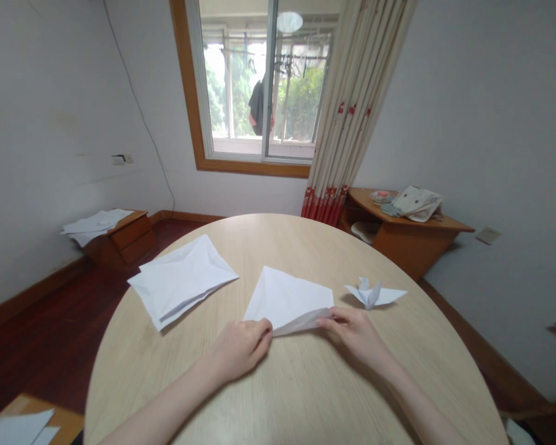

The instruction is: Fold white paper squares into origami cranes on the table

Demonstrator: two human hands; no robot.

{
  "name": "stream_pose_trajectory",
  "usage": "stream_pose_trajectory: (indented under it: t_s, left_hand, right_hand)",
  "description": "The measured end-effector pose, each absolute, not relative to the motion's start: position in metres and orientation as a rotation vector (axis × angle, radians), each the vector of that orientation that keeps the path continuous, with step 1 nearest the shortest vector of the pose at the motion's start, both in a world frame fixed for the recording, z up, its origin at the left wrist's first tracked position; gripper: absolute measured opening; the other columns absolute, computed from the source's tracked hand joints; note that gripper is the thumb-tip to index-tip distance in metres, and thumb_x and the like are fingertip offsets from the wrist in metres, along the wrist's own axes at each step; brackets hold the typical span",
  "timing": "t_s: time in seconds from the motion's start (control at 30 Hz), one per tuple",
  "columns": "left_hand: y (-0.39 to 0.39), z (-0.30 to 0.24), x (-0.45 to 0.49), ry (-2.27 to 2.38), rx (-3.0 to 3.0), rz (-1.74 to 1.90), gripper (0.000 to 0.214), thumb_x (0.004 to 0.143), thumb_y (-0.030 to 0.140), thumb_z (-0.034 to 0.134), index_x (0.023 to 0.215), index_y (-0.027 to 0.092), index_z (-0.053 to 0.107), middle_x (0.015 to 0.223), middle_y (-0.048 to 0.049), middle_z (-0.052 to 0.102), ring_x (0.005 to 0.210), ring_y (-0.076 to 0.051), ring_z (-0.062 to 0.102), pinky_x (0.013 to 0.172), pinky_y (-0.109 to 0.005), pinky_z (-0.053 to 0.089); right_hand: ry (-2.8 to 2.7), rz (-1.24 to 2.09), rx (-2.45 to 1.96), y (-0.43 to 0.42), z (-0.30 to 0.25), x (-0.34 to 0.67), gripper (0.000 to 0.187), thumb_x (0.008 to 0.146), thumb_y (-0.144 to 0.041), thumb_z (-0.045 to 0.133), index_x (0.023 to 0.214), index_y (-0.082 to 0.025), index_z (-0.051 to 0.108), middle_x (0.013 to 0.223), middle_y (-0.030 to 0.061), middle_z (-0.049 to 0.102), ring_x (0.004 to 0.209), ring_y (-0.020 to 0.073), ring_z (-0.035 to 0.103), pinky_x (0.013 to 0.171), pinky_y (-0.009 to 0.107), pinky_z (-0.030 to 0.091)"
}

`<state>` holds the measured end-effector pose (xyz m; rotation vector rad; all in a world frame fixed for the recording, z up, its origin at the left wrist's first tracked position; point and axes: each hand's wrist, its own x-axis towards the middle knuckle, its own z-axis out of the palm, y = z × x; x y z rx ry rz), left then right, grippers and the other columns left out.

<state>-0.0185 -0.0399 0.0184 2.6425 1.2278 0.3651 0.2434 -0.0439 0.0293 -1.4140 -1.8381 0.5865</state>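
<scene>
A folded white paper lies on the round light-wood table, forming a rough triangle with a flap along its near edge. My left hand pinches the paper's near left corner, and my right hand holds the flap's right end. To the left lies a loose stack of folded white paper, apart from both hands. A small white origami crane stands on the table to the right, beyond my right hand.
A low wooden cabinet with white paper on top stands at the left wall. At the right is a wooden corner desk holding a cloth bag and a small dish. More white paper lies at the lower left. The floor is dark red wood.
</scene>
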Motion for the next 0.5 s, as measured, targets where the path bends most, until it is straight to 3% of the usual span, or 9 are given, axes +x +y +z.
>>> stream_pose_trajectory:
  t_s: [0.3,0.5]
  left_hand:
    - [-0.036,0.015,-0.018,1.192,2.696,0.442,0.02,0.098,0.025,0.041,0.084,0.018,0.054,0.086,-0.0032,0.063,0.084,-0.019,0.059,0.07,-0.028,0.042]
    - [-0.033,0.013,-0.017,1.255,2.612,0.453,0.017,0.096,0.027,0.046,0.084,0.018,0.055,0.093,-0.0037,0.059,0.086,-0.019,0.056,0.073,-0.029,0.042]
  right_hand:
    - [-1.787,0.459,-1.467,-0.041,0.019,0.241,0.04,0.087,-0.05,0.043,0.06,-0.021,0.045,0.055,-0.0025,0.048,0.054,0.0149,0.047,0.052,0.025,0.033]
    - [-1.783,0.392,-1.533,-0.038,0.011,0.237,0.043,0.088,-0.058,0.037,0.062,-0.023,0.04,0.057,-0.0015,0.05,0.055,0.0169,0.049,0.054,0.027,0.034]
